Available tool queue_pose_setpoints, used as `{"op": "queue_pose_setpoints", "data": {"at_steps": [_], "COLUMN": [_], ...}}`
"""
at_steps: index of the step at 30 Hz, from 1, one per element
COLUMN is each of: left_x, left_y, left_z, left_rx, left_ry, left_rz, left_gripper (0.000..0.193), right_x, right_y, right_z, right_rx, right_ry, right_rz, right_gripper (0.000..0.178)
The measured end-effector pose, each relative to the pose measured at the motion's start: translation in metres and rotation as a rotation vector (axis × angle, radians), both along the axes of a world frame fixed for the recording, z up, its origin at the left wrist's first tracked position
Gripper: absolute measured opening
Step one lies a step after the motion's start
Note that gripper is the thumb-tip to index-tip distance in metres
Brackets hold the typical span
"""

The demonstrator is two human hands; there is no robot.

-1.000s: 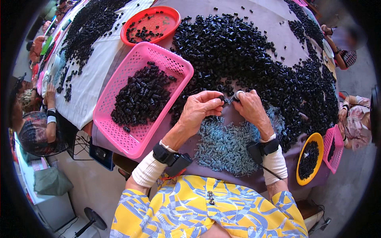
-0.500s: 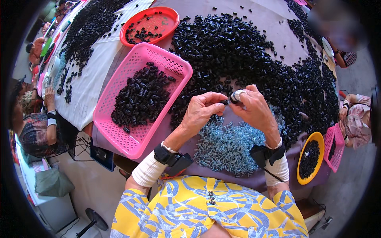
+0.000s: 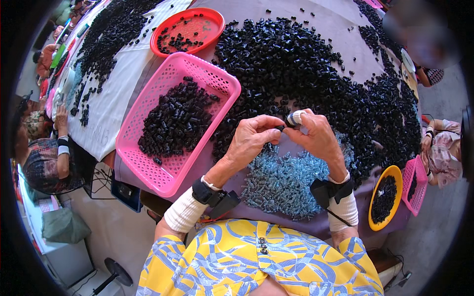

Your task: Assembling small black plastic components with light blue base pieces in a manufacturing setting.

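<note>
My left hand [image 3: 253, 138] pinches a small black plastic part [image 3: 280, 128] between thumb and fingertips, over the table's front half. Right up against that part, my right hand [image 3: 316, 137] has its thumb and fingers closed; whatever is in them is too small or hidden to make out. White tape wraps one of its fingers. Below both hands spreads a pile of small bluish metal springs [image 3: 284, 185]. Beyond them lies a large heap of black plastic parts [image 3: 291, 64]. To the left stands a pink plastic basket [image 3: 129, 143] holding many similar black parts.
A red round tray [image 3: 213, 29] with scattered black parts sits behind the basket. At the right edge are a yellow bowl [image 3: 399, 190] and a smaller pink basket [image 3: 420, 185]. Other people [image 3: 47, 158] sit at the left and right. More black parts [image 3: 111, 44] cover the left table.
My right hand has shifted slightly down, its thumb and fingers now against the black part. My left hand has barely moved and still pinches the part.
</note>
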State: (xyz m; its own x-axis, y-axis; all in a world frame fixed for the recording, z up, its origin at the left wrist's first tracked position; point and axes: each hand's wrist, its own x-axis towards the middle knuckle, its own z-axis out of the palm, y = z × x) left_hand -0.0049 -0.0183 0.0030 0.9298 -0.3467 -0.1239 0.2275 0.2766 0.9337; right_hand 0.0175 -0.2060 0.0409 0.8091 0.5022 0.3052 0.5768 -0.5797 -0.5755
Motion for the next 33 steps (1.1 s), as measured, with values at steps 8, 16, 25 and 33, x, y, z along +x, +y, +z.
{"op": "queue_pose_setpoints", "data": {"at_steps": [8, 16, 25, 33], "left_x": [0.002, 0.003, 0.005, 0.005], "left_y": [0.001, 0.002, 0.004, 0.004], "left_z": [0.005, 0.004, 0.012, 0.011], "left_rx": [-0.002, 0.004, -0.001, 0.004], "left_ry": [-0.007, -0.029, -0.038, -0.049], "left_rz": [0.013, 0.051, 0.097, 0.106], "left_gripper": [0.022, 0.021, 0.021, 0.021], "right_x": [0.005, 0.011, 0.012, 0.013], "right_y": [0.003, 0.007, 0.009, 0.009], "right_z": [-0.001, 0.003, 0.006, 0.003], "right_rx": [0.104, 0.224, 0.231, 0.148], "right_ry": [0.122, 0.34, 0.382, 0.207], "right_rz": [-0.049, -0.034, -0.043, -0.01], "right_gripper": [0.02, 0.018, 0.018, 0.021]}}
